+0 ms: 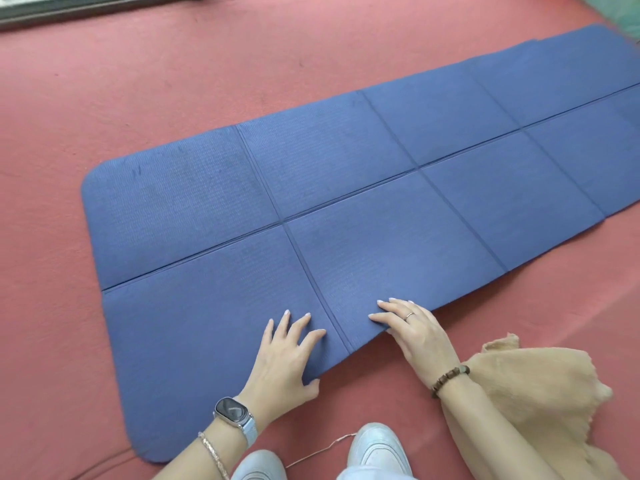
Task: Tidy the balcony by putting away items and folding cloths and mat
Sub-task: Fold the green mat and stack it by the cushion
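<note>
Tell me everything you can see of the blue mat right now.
The blue mat is dark, foam-like, textured, with rounded corners and creases dividing it into two rows of square panels. It lies unfolded on the red floor, running to the far right out of view. Its near edge is slightly raised at a crease, where the left hand and right hand hold it, fingers on top, thumbs at the edge.

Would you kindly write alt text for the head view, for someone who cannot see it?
The left hand and right hand pinch the near edge of an unfolded blue mat, either side of a crease, on a red floor. A tan cloth lies by the right arm.
</note>
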Motion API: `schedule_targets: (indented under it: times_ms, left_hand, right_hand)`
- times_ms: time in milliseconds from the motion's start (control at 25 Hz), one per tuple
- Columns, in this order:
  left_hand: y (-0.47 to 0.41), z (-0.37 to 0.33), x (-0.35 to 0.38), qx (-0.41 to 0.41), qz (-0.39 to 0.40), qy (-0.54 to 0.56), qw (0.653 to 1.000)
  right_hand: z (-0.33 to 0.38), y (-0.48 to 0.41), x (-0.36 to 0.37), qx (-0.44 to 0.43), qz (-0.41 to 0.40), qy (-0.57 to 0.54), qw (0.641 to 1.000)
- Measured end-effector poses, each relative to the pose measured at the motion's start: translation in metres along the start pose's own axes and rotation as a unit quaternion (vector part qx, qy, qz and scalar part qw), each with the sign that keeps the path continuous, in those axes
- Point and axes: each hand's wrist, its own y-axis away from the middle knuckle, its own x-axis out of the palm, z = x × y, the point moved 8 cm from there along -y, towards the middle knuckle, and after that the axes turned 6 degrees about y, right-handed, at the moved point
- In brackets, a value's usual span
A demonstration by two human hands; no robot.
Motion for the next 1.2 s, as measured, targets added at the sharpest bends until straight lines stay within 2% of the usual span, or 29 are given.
schedule_targets:
  times_ms: [240,400,560,760,1000,1200]
  left_hand:
    - [0.006,-0.006,-0.053,0.005,-0.132,0.099,0.986]
    - [0.009,-0.012,-0.099,0.018,-0.201,0.082,0.976]
    - [0.01,-0.02,-0.129,0.045,-0.234,0.056,0.97]
    - [0.007,-0.026,-0.16,0.041,-0.228,0.049,0.972]
    - [0.0,-0.031,-0.207,0.034,-0.175,0.163,0.97]
    - [0.003,-0.037,-0.235,0.09,-0.122,0.221,0.963]
  right_hand:
    - [0.009,-0.036,-0.036,0.003,-0.05,-0.007,0.999]
    - [0.013,-0.05,-0.055,-0.001,-0.069,0.001,0.998]
    - [0.018,-0.064,-0.075,0.001,-0.082,0.011,0.997]
    - [0.024,-0.082,-0.101,-0.013,-0.119,0.027,0.992]
    - [0.033,-0.108,-0.144,-0.018,-0.171,0.077,0.982]
    - [0.044,-0.117,-0.18,-0.06,-0.205,0.086,0.973]
